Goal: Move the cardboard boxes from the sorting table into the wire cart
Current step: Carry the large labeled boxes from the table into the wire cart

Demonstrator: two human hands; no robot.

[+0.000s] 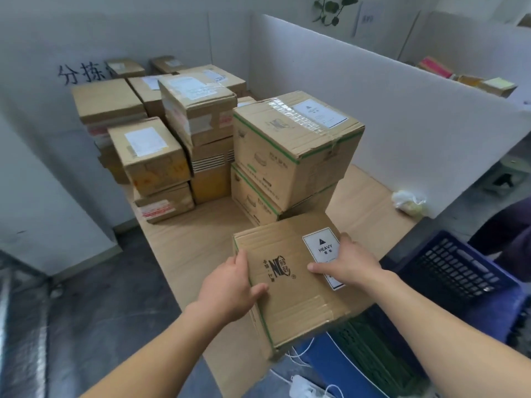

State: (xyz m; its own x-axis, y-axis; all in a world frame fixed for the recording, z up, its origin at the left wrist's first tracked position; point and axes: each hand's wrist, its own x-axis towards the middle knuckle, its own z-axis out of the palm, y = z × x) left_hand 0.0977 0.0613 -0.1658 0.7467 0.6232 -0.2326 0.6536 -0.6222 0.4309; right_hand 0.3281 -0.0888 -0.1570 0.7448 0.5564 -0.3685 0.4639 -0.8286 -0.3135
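One tan cardboard box (290, 305), white HEAVY label (323, 251), black logo (277, 267), green edging (265, 326).

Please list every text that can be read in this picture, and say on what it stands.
"HEAVY": white label on the nearest cardboard box.
"分拣": black writing on the left wall, rest hidden.
Printed logo on that box: unreadable.
Labels on the stacked boxes: too blurred.

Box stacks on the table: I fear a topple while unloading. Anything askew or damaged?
Yes. The taped box mid-pile sits tilted and skewed on the black-striped box beneath. The upper green-striped box is twisted off its lower twin, and its front top corner looks creased.
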